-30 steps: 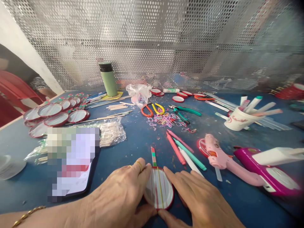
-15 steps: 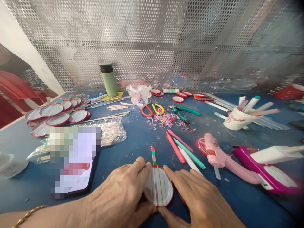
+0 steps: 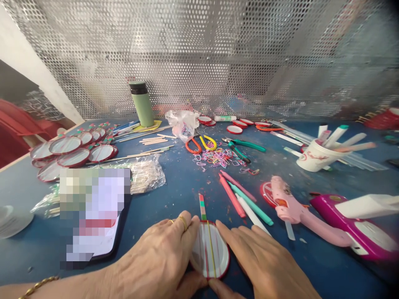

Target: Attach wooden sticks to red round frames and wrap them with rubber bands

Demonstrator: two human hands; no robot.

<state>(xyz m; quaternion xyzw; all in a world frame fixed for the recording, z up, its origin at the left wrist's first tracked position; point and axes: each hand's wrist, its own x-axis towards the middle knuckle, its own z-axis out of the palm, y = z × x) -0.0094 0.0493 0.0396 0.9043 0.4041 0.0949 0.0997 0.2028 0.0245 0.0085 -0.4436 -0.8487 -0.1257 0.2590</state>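
Between my two hands lies a round white lid with a red rim (image 3: 220, 249), low in the middle of the view. Thin bands, one of them yellow, run across its face from far edge to near edge. A flat stick with red, green and tan stripes (image 3: 202, 207) juts from its far side. My left hand (image 3: 165, 249) grips the lid's left edge, thumb at the near rim. On the opposite edge, my right hand (image 3: 255, 253) has its fingers along the rim and its thumb near the bottom. Parts of the lid are under my fingers.
A phone (image 3: 99, 224) and bagged sticks (image 3: 148, 174) lie left, with stacked red-rimmed discs (image 3: 73, 157) behind. Small rubber bands (image 3: 215, 158), pliers (image 3: 240, 147) and markers (image 3: 249, 199) lie ahead. A pink glue gun (image 3: 299, 214), magenta device (image 3: 349, 224) and paper cup (image 3: 318, 158) stand right.
The view has shifted slightly, so the lid and both hands sit a little lower in the picture. Both hands keep the same hold on the lid.
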